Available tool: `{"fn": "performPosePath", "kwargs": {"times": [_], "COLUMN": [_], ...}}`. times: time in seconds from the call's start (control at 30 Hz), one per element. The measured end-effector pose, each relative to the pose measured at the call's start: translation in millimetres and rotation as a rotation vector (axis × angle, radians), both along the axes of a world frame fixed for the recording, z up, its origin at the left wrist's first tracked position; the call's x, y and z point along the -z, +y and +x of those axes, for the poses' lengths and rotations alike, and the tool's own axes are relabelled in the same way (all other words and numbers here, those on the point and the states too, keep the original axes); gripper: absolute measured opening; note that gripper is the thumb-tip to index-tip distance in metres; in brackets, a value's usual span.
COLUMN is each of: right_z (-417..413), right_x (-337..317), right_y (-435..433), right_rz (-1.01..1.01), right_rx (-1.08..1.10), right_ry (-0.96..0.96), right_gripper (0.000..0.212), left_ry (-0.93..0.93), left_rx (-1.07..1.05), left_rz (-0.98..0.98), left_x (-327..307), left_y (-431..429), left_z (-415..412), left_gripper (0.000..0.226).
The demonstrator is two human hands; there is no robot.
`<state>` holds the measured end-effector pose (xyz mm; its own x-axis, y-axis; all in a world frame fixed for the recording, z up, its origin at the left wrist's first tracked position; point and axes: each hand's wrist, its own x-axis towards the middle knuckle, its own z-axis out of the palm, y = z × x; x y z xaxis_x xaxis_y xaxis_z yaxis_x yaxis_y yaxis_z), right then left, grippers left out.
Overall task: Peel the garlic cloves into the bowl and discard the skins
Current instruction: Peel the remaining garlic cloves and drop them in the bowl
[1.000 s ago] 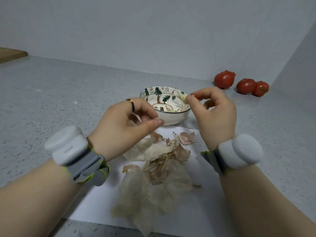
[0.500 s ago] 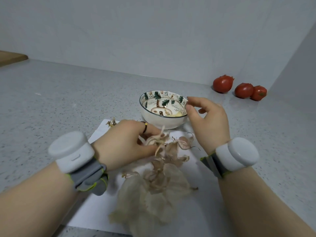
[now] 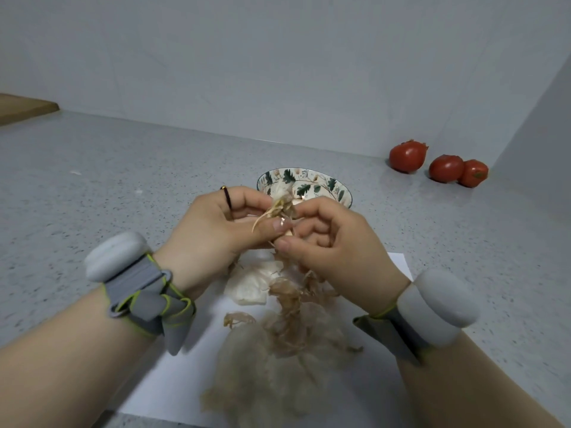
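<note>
While my left hand (image 3: 213,233) pinches the rooty top of the garlic clump (image 3: 281,205) and my right hand (image 3: 340,254) clamps thumb and forefinger on its lower end, it sits between my fingertips, with the bowl (image 3: 337,189) just beyond them and loose skins (image 3: 278,344) beneath. I judge it light, the husk papery and brittle, the clove slippery once bare, so I'd grip the firm body and tear from the root end
</note>
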<state>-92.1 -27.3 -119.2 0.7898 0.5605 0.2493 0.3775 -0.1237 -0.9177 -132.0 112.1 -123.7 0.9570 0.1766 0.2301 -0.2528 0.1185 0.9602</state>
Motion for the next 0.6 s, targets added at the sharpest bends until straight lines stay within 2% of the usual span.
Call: {"fn": "performPosePath", "kwargs": {"times": [0.1, 0.23, 0.3, 0.43, 0.53, 0.6], "right_z": [0, -1, -3, -3, -1, 0], "right_x": [-1, 2, 0, -5, -4, -3], "right_y": [0, 1, 1, -1, -2, -2], "right_rz": [0.026, -0.039, 0.002, 0.131, 0.183, 0.241], "right_rx": [0.033, 0.061, 0.009, -0.079, -0.148, -0.169], "right_ry": [-0.018, -0.141, -0.053, 0.170, 0.215, 0.244], "right_gripper": [0.026, 0.028, 0.027, 0.025, 0.028, 0.024], "left_ry": [0.012, 0.034, 0.068, 0.115, 0.097, 0.089], "left_rx": [0.026, -0.008, 0.007, 0.116, 0.213, 0.246], "left_rz": [-0.045, 0.116, 0.095, 0.018, -0.057, -0.088], "left_x": [0, -1, -1, 1, 2, 3], "left_y": [-1, -2, -1, 3, 7, 8], "left_z": [-1, -2, -2, 0, 0, 0], "left_gripper": [0.027, 0.048, 0.053, 0.031, 0.052, 0.057]}}
